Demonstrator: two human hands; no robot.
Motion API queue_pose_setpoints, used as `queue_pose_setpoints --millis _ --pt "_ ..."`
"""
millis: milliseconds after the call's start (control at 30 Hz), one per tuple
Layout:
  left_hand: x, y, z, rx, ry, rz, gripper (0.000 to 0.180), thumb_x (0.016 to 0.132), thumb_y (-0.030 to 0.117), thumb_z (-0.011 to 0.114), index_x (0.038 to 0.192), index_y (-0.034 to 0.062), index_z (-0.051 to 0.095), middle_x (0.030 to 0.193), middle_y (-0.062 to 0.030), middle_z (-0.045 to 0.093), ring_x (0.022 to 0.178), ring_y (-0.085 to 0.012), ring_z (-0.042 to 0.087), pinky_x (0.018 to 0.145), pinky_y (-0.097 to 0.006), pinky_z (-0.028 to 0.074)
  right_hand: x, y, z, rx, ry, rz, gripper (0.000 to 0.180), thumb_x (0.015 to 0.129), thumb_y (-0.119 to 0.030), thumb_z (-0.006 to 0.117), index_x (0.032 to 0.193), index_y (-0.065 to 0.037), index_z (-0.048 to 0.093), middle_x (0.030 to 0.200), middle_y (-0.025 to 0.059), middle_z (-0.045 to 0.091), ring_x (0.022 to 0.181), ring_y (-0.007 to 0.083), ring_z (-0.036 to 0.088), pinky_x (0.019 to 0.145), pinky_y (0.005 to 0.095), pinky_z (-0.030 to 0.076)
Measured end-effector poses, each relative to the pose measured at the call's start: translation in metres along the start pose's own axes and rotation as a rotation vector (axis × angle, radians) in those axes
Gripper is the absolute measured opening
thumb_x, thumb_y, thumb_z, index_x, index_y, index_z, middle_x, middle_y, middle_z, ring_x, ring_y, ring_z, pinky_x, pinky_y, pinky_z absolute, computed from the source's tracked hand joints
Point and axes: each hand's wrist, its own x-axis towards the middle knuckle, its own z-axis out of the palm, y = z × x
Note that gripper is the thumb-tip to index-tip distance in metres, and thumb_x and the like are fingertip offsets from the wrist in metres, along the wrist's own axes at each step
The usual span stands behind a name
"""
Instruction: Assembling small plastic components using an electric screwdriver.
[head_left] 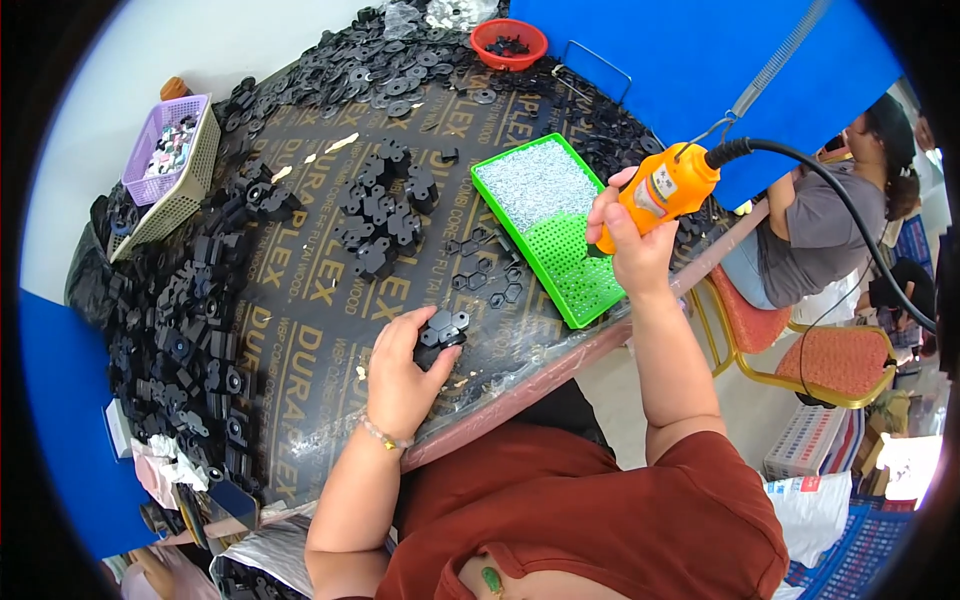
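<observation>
- We see the dark table [330, 300] strewn with black plastic parts.
- The green tray [545, 235] of small screws sits near its right edge.
- Our right hand [632, 245] grips the orange electric screwdriver [665, 190] above that tray.
- Our left hand [405, 375] clasps a black hexagonal part [443, 330] on the table.

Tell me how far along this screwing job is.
Done, it seems: a cluster of black parts sits mid-table. In hand: the left hand holds a black part on the table; the right hand holds the orange screwdriver over the green screw tray. Left: large heaps of black parts along the left edge.
</observation>
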Motion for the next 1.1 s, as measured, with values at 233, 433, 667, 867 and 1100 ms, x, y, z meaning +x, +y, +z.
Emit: queue_pose_setpoints --millis 233,433,667,867,1100 --pt "0.001 -0.002 0.003 -0.038 -0.027 -0.047 0.05 0.074 0.012 0.08 0.119 0.0032 0.061 0.112 -0.0162 0.066 0.106 -0.0349 0.062 0.093 -0.041 0.049 0.0 -0.032 0.016 0.115 -0.008 -0.109 0.032 0.091 -0.012 0.066 0.116 -0.005 0.048 0.078 0.0099 0.061 0.062 0.0149 0.059 0.057 0.0258 0.05" --pt "0.001 -0.007 0.003 -0.058 -0.025 -0.005 0.049 0.075 0.014 0.079 0.12 0.0026 0.06 0.111 -0.0161 0.066 0.105 -0.0357 0.061 0.094 -0.042 0.048 -0.019 -0.047 0.077 0.238 -0.228 -0.058 0.054 0.089 -0.045 0.072 0.114 -0.007 0.043 0.078 0.0122 0.061 0.058 0.0194 0.059 0.053 0.0317 0.052" --pt "0.0 -0.006 0.003 -0.061 -0.004 0.016 0.051 0.075 0.013 0.08 0.12 0.0029 0.06 0.111 -0.0158 0.066 0.105 -0.0355 0.061 0.094 -0.042 0.048 -0.022 -0.024 0.111 0.318 -0.314 -0.006 0.05 0.09 -0.037 0.073 0.114 -0.005 0.043 0.079 0.014 0.062 0.061 0.0193 0.06 0.057 0.0308 0.053" --pt "0.001 -0.008 0.002 -0.064 -0.01 0.046 0.051 0.074 0.012 0.08 0.12 0.0031 0.06 0.111 -0.0159 0.066 0.104 -0.0357 0.062 0.093 -0.042 0.049 -0.025 -0.012 0.109 0.424 -0.383 0.023 0.043 0.087 -0.009 0.071 0.121 -0.005 0.044 0.087 0.009 0.062 0.072 0.012 0.06 0.066 0.0253 0.051" --pt "0.001 -0.006 0.0 -0.049 -0.041 0.003 0.049 0.075 0.012 0.08 0.119 0.0025 0.06 0.11 -0.0168 0.066 0.104 -0.0363 0.062 0.092 -0.042 0.049 -0.027 0.006 0.115 0.283 -0.407 0.224 0.037 0.088 -0.013 0.072 0.115 -0.003 0.049 0.085 0.0134 0.064 0.068 0.0159 0.061 0.062 0.0268 0.052"
